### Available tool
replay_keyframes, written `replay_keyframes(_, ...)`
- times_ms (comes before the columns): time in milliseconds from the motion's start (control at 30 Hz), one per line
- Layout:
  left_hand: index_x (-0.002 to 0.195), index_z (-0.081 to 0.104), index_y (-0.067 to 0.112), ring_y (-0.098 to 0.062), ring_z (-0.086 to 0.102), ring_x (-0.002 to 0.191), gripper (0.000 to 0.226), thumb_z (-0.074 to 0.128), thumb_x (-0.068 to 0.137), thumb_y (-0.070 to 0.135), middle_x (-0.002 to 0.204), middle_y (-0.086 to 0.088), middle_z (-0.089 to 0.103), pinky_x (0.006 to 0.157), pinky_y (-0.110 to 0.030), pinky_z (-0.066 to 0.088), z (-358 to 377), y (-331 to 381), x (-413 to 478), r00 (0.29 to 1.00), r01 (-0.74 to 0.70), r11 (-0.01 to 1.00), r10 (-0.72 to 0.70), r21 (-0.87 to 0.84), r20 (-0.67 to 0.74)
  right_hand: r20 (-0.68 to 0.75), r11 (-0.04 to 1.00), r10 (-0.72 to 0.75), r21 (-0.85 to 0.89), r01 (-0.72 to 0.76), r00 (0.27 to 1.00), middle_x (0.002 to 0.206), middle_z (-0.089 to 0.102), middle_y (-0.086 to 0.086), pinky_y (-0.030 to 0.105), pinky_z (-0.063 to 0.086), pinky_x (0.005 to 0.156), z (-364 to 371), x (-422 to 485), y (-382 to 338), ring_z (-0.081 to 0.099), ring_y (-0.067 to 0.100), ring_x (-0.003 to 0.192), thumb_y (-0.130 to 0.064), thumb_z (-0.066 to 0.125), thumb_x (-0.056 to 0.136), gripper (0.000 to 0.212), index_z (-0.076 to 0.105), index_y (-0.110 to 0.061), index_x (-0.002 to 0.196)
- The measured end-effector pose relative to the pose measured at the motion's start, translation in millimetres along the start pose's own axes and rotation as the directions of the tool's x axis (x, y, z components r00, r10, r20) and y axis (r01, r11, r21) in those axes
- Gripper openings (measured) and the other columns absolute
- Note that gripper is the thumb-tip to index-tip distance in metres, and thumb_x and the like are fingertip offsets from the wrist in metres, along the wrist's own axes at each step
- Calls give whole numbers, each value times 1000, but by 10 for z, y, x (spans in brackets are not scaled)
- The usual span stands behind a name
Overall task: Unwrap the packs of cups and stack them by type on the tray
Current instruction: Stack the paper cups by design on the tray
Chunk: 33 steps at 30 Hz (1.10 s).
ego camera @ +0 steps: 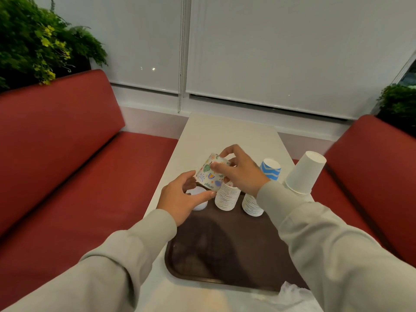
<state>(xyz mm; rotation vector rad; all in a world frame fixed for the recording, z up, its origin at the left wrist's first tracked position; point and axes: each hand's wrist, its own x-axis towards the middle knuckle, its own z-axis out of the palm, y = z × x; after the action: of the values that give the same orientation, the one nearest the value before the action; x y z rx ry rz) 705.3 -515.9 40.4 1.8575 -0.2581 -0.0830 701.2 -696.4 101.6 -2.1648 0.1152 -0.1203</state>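
Right grip pinches a patterned cup, upside down and tilted, just above the middle stack. Left grip is spread below the cup's rim, holding nothing. On the white tabletop lies a brown tray; at its far end stand inverted stacks: plain white cups at the right, blue-striped cups, and the middle one.
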Motion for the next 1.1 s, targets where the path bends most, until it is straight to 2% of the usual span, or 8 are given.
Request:
replay_keyframes(167,140,52,25,-11,59,118,74,84,75,39,133,8,61,101,-34,48,63,-61,66,1000,27,999,-27,23,16,-210,993,-36,-118,11,977,108,62,2,16,44,51,-328,140,-52,63,4,77,-41,65,92,33,47,-24,115)
replay_keyframes(267,138,53,29,-14,58,120,68,81,77,40,135,9,60,103,-37,48,136,-94,122,998,51,997,-53,54,27,-267,975,-66,-221,5,961,108,63,7,28,48,59,-434,254,-6,65,20,82,-40,64,92,34,44,-23,114)
replay_keyframes(367,137,53,30,-14,58,120,66,81,77,39,134,8,60,101,-35,48,232,-106,193,997,60,996,-63,64,42,-257,955,-47,-294,-32,965,106,64,10,42,57,71,-437,327,75,66,29,86,-41,63,91,34,42,-24,112)
replay_keyframes(467,136,54,27,-11,58,117,65,82,78,36,134,7,60,98,-30,46,340,-117,276,996,56,994,-62,89,62,-238,937,-32,-344,-53,971,103,63,10,48,57,77,-382,352,170,65,31,85,-41,62,91,34,42,-23,111)
replay_keyframes(567,136,53,25,-8,57,112,69,84,76,35,133,6,61,93,-25,44,471,-150,385,995,61,993,-69,105,78,-201,916,-28,-398,-55,979,104,63,12,48,57,79,-318,363,258,64,32,88,-40,62,92,34,42,-21,112)
replay_keyframes(767,141,46,24,-16,57,121,79,86,74,31,138,3,57,98,-29,45,792,-229,607,985,95,988,-111,121,133,-131,869,-2,-492,-63,991,108,60,10,38,51,78,-233,356,443,58,29,93,-38,61,93,32,48,-18,114)
replay_keyframes(1000,143,40,24,-21,55,124,85,87,73,25,139,1,56,101,-34,46,1039,-316,769,983,123,986,-136,108,123,-167,877,-42,-479,-44,985,105,64,11,40,54,82,-215,345,447,61,29,96,-38,61,93,29,60,-13,108)
replay_keyframes(1100,138,43,23,-22,57,121,77,86,74,26,136,0,58,98,-33,47,1100,-322,816,985,120,986,-133,116,113,-171,879,-43,-474,-44,984,104,65,11,42,55,84,-206,334,428,61,29,96,-35,62,92,29,62,-10,108)
